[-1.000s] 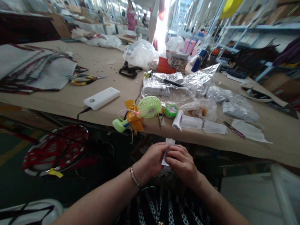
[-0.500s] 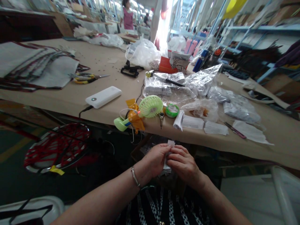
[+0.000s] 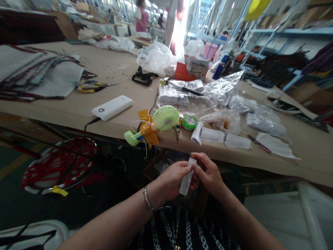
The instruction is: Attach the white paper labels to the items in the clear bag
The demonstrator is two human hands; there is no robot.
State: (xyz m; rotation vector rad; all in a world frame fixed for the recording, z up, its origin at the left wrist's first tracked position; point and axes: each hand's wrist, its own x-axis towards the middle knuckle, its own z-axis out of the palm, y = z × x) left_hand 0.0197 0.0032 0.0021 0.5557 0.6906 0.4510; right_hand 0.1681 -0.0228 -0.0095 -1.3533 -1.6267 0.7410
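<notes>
A narrow white printed label strip hangs slanted between my hands, in front of the table edge. My left hand, with a bangle at its wrist, pinches the strip near its upper part between thumb and fingers. My right hand is at the strip's upper end, its thumb pressed on the strip's face and its fingers curled around the far side. On the table edge just beyond lie a folded stack of printed labels and more flat label strips. Whether the held strip is several layers I cannot tell.
A green fan is taped at the table edge beside a screwdriver-like tool and a green tape roll. A white power bank, pliers, plastic-wrapped packs and a thin cutter lie around. An open box stands below.
My right fingers have lifted from over the strip and opened out, with the thumb now at its upper end. More of the strip's printed face shows. The view has shifted slightly.
</notes>
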